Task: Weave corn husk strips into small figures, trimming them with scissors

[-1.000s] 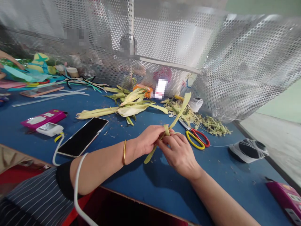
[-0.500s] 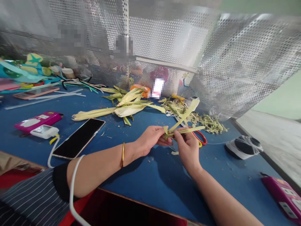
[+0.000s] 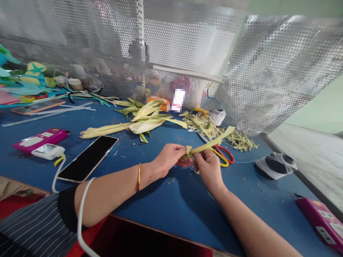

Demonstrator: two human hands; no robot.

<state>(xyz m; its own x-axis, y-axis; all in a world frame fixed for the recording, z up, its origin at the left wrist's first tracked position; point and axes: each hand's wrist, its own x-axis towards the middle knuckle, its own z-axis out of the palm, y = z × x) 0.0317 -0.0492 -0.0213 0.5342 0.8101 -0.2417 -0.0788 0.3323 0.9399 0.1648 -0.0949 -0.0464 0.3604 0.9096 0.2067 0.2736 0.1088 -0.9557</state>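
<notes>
Husk strip (image 3: 214, 141) is between my two hands, a bunched loop or knot at its near end, can't tell which; it's over the blue table (image 3: 166, 208). Left hand (image 3: 169, 159): thumb and fingers pinched on the bunched end. Right hand (image 3: 210, 170): thumb and finger gripping the strip just right of that, other fingers curled. Free tail runs up and right past my right fingertips, crossing in front of the scissors (image 3: 229, 152); can't tell if they touch. Scissors' red and yellow handles are just beyond my right fingers. Farther ahead and right of them: shredded scraps (image 3: 206, 124). Ahead and left of my left fingers: pile of whole husks (image 3: 147, 124). Well left of the left fingers: dark-screened phone (image 3: 88, 159), lying flat, then white gadget (image 3: 48, 151) against a magenta box (image 3: 43, 138). Right of my right fingers, well apart: spool (image 3: 276, 166) wound with pale thread, lying on its side. Magenta power strip (image 3: 321, 223) is farther right, nearer me than the fingers.
</notes>
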